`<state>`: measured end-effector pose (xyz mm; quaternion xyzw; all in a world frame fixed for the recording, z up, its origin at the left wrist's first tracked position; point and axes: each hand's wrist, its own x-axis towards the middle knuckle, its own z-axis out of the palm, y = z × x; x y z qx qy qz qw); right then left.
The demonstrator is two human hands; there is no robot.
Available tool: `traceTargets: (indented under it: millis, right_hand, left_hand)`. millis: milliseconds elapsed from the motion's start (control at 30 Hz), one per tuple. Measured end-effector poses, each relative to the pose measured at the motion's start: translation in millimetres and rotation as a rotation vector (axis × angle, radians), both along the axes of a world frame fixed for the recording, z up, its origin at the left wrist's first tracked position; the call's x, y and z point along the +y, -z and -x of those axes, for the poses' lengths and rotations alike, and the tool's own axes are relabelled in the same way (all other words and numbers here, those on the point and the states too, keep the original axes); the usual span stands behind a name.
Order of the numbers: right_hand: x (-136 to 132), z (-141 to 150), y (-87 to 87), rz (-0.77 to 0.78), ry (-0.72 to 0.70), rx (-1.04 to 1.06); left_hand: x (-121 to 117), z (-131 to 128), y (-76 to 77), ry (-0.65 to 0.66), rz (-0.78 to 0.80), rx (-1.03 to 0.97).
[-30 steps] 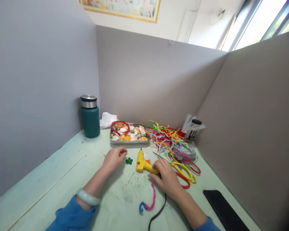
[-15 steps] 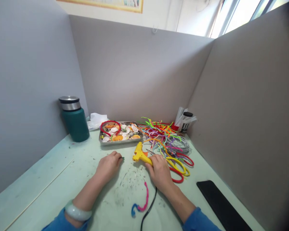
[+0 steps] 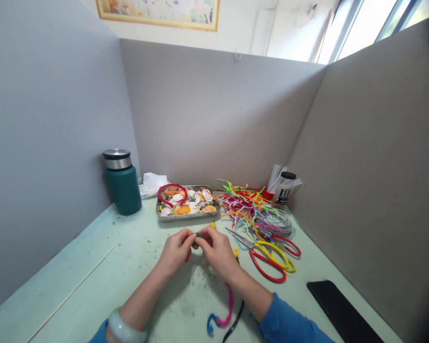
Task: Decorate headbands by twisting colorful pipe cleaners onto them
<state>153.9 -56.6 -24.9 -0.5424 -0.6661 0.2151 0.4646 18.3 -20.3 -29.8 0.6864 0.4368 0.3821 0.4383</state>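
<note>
My left hand and right hand meet over the middle of the tabletop, thumbs and fingertips closed narrowly on a small green piece; it is held between them and mostly hidden, so I cannot tell its full shape. Partly covered by my right hand lies a yellow glue gun, its black cord running toward me. Beside the cord curls a pink and blue pipe cleaner. To the right, scissors with red and yellow loops lie with their blades pointing away from me, next to a heap of bright pipe cleaners and a coil of grey wire. Beyond my hands, a metal tray holds shells, with a red loop resting on top. A green bottle stands upright farther left, near some white tissue.
</note>
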Motion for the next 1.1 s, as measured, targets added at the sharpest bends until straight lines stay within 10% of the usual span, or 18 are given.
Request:
traceTargets:
  millis: [333,667,1100]
  right_hand:
    - [13.7,0.4,19.7,0.052,-0.020,0.278]
    - [7.2,-6.7,6.8,-0.198,-0.143,-0.063]
    - [9.3,-5.6,12.6,-0.081,-0.014,-0.065]
  left_hand:
    - [9.5,0.9,11.2,0.091,0.205,-0.195]
    - [8.7,1.1,7.2,0.082,0.399,-0.284]
    - [10.2,4.9,3.0,-0.018,0.140,-0.148]
